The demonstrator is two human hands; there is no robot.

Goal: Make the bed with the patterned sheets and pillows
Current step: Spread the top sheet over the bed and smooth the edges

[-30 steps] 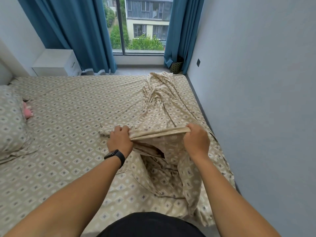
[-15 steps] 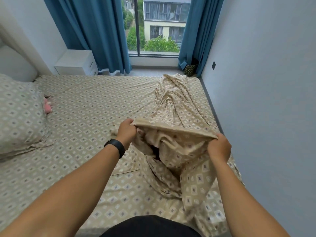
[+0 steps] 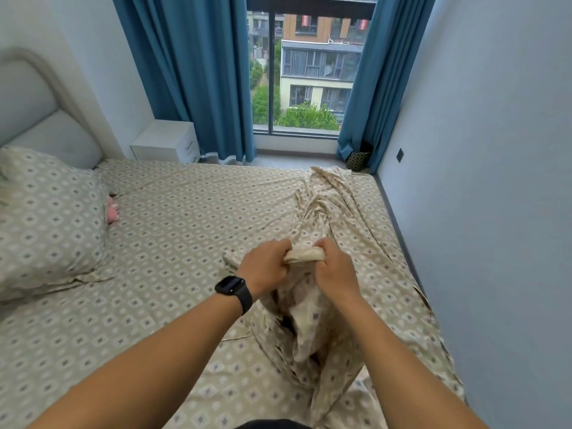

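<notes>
A beige diamond-patterned sheet [image 3: 192, 230] covers the bed. On its right side lies a crumpled loose patterned cover [image 3: 328, 209], stretching from the far edge toward me. My left hand [image 3: 264, 267], with a black watch on the wrist, and my right hand [image 3: 332, 269] sit close together above the bed, both gripping a bunched edge of that cover [image 3: 305, 253] between them. The fabric hangs down from my hands in folds. A matching patterned pillow [image 3: 46, 221] rests at the left by the headboard.
A small pink object [image 3: 113, 210] peeks out beside the pillow. A white nightstand [image 3: 164, 140] stands beyond the bed on the left, blue curtains [image 3: 201, 72] frame the window, and a grey wall [image 3: 495, 181] runs close along the bed's right side.
My hands have come together, from wide apart along the cover's edge to almost touching, gathering the edge into a bunch. The view has tilted up toward the window.
</notes>
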